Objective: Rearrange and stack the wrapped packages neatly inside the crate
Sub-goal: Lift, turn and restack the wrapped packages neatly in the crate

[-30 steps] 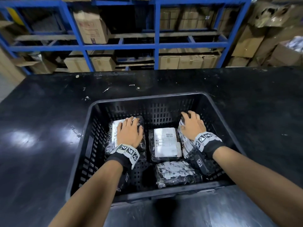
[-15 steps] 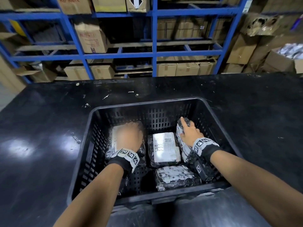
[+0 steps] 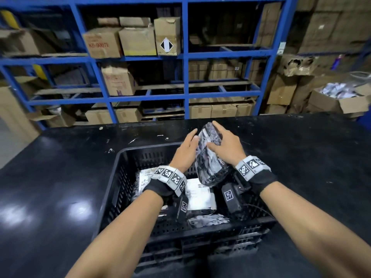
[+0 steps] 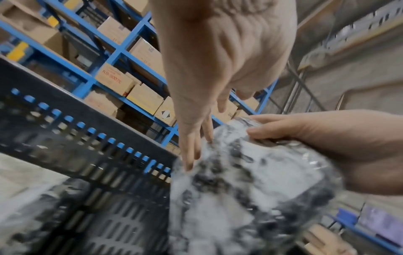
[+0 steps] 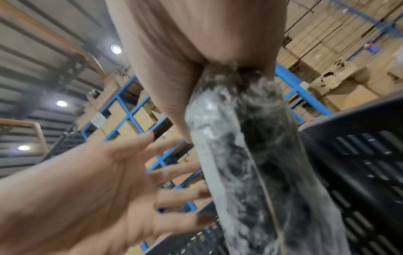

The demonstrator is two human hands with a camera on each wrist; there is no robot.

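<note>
A black slatted crate (image 3: pixel 124 177) stands on a black table. My right hand (image 3: pixel 223 142) grips a black package in shiny clear wrap (image 3: pixel 208 157) and holds it tilted on end above the crate's far rim. My left hand (image 3: pixel 186 152) lies against the package's left side with straight fingers (image 4: pixel 191 151). The right wrist view shows the package (image 5: pixel 250 163) edge-on and the left hand (image 5: pixel 109 181) spread beside it. Down in the crate lie a labelled package at the left (image 3: pixel 144 177), another in the middle (image 3: pixel 200 195) and an unlabelled one at the front (image 3: pixel 208 220).
The table (image 3: pixel 60 177) extends all around the crate. Behind it stands blue shelving (image 3: pixel 184 57) loaded with cardboard boxes. An open carton of wrapped goods (image 3: pixel 339 97) sits at the far right among stacked boxes.
My right hand has lifted the right-side package out of the crate to above its far rim. My left hand has left the left package and risen to touch the lifted one.
</note>
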